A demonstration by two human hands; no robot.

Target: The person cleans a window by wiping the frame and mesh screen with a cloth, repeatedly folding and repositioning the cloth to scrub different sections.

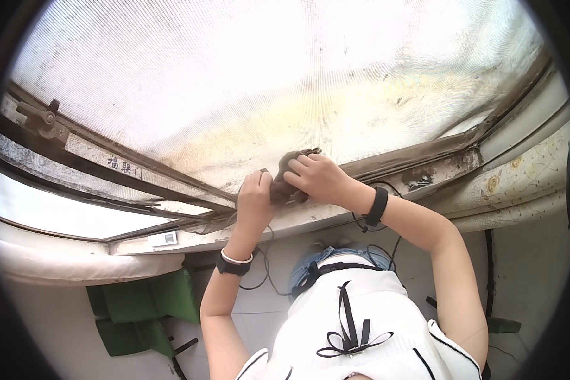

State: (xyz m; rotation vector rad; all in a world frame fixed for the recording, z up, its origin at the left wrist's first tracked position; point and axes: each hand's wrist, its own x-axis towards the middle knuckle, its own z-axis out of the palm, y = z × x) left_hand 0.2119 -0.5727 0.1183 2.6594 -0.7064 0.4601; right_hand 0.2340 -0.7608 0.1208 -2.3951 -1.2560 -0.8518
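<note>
A crumpled dark brown cloth [278,187] is bunched between my two hands at the lower edge of a window. My left hand [254,197] has its fingers curled over the cloth's left side, close to where a slanting window frame bar [196,195] meets the sill. The fingers of my right hand [318,177] are bent round its upper right part, against the brown bottom rail [399,154]. Part of the cloth is hidden under my fingers. Dark bands sit on both wrists, with a white one beside the left band.
A mesh screen [266,76] fills the window. A metal latch [46,120] juts from the left frame. A small white box [163,239] rests on the white sill [202,239]. Patterned curtain [506,171] hangs right, a green chair [145,297] stands lower left, and thin black cables dangle by my waist.
</note>
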